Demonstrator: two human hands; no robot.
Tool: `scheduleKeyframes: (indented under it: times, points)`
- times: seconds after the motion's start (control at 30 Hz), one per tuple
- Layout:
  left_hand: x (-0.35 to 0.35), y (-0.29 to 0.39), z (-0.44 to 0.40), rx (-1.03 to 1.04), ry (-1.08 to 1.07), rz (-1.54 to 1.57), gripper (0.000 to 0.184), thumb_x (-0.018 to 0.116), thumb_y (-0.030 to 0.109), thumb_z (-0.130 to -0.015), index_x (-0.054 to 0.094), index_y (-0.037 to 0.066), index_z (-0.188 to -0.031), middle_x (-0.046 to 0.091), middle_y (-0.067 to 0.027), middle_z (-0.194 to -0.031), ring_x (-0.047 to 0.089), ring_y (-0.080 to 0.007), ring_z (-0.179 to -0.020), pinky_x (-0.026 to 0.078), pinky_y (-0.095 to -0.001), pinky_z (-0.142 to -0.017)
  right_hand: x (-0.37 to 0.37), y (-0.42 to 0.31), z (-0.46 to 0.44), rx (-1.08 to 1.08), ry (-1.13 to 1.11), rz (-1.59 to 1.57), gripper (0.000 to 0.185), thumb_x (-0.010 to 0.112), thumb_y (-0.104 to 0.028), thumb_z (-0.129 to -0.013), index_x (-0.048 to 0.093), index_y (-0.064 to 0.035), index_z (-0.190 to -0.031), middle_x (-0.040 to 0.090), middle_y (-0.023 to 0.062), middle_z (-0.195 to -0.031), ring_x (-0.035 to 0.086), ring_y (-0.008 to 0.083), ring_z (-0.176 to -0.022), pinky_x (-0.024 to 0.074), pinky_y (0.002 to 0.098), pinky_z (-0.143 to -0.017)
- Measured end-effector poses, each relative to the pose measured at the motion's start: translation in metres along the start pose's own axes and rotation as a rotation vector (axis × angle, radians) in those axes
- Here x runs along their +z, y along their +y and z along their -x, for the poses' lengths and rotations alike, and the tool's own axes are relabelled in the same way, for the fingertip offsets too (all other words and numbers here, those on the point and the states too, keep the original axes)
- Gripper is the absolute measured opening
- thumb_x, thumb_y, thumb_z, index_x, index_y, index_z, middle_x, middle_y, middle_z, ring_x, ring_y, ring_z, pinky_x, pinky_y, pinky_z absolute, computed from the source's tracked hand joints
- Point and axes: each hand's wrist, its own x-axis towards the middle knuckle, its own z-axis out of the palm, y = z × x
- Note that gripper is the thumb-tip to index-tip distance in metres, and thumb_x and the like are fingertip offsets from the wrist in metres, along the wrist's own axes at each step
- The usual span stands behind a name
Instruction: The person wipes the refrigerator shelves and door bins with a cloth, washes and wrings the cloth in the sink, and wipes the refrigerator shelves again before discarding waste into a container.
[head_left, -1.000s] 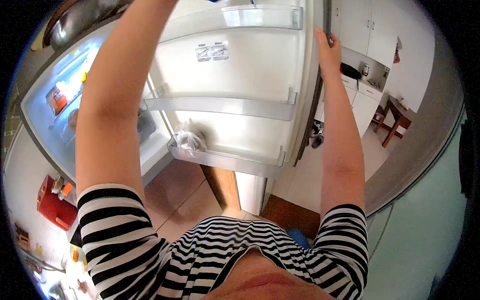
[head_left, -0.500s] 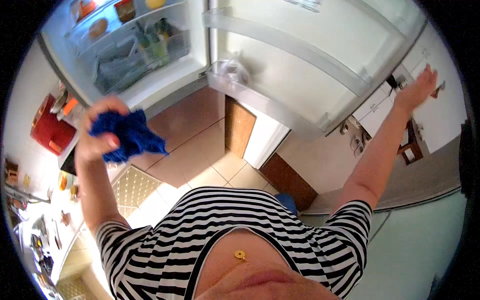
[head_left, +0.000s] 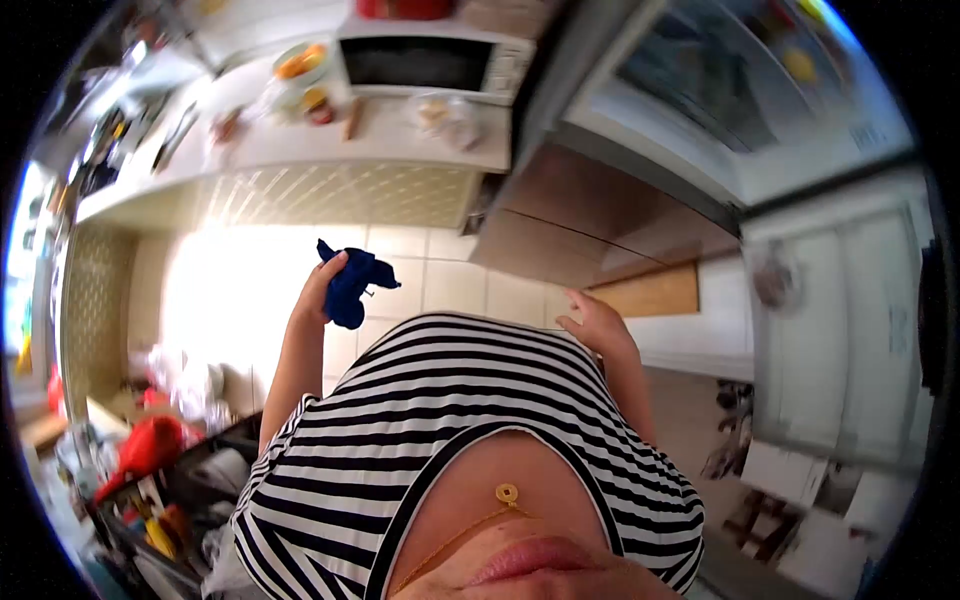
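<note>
A dark blue cloth hangs bunched from my left hand, whose fingers are closed on its left edge. It is held over the tiled floor, clear of the counter. My right hand is low beside my body with fingers apart and nothing in it. Nearest to that hand are the brown lower panels of the fridge. At the right the fridge door stands open, with a blurred clear bag in its shelf. Blurred food shows inside the lit compartment.
Ahead, a counter carries a white microwave, a bowl of orange food, a jar and a clear bag of food. At lower left are a red bag and crowded items. Pale tiles cover the floor.
My body and view have turned left, so the fridge now lies on the right and the counter ahead. Both hands have come down; the left still grips the cloth, the right is away from the door.
</note>
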Motion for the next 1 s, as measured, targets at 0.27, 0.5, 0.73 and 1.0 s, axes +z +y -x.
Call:
scheduleKeyframes:
  times: [0.27, 0.5, 0.73, 1.0]
  points:
    - [-0.125, 0.036, 0.059, 0.123, 0.192, 0.166, 0.041, 0.052, 0.037, -0.088, 0.058, 0.000, -0.103, 0.065, -0.0106, -0.088, 0.062, -0.0153, -0.072, 0.050, -0.0263, -0.060, 0.151, -0.015, -0.159, 0.014, -0.626, 0.138, 0.049, 0.057, -0.033, -0.080, 0.051, -0.0107, -0.123, 0.060, 0.0141, -0.111, 0.057, 0.0285, -0.101, 0.0449, 0.0375, -0.086]
    - [-0.197, 0.036, 0.093, 0.233, 0.422, 0.452, 0.041, 0.049, 0.037, -0.089, 0.057, 0.001, -0.106, 0.065, -0.0110, -0.094, 0.065, -0.0154, -0.076, 0.053, -0.0235, -0.060, 0.195, -0.092, -0.273, -0.275, -0.672, 0.329, 0.048, 0.057, -0.034, -0.078, 0.053, -0.0119, -0.121, 0.061, 0.0156, -0.107, 0.058, 0.0297, -0.100, 0.0453, 0.0385, -0.086]
    - [-0.242, 0.062, 0.111, 0.381, 0.694, 0.584, 0.046, 0.045, 0.041, -0.090, 0.055, 0.002, -0.112, 0.065, -0.0129, -0.100, 0.064, -0.0157, -0.075, 0.051, -0.0241, -0.056, 0.223, -0.250, -0.420, -0.583, -0.759, 0.117, 0.046, 0.058, -0.036, -0.079, 0.055, -0.0101, -0.117, 0.063, 0.0135, -0.101, 0.060, 0.0292, -0.094, 0.0469, 0.0371, -0.082]
    - [-0.298, 0.091, 0.128, 0.553, 0.920, 0.820, 0.039, 0.049, 0.042, -0.089, 0.059, 0.008, -0.106, 0.066, -0.0063, -0.083, 0.062, -0.0155, -0.062, 0.050, -0.0275, -0.052, 0.247, -0.502, -0.505, -0.977, -0.835, 0.154, 0.042, 0.059, -0.032, -0.083, 0.055, -0.0055, -0.115, 0.063, 0.0151, -0.102, 0.059, 0.0290, -0.095, 0.0467, 0.0373, -0.082]
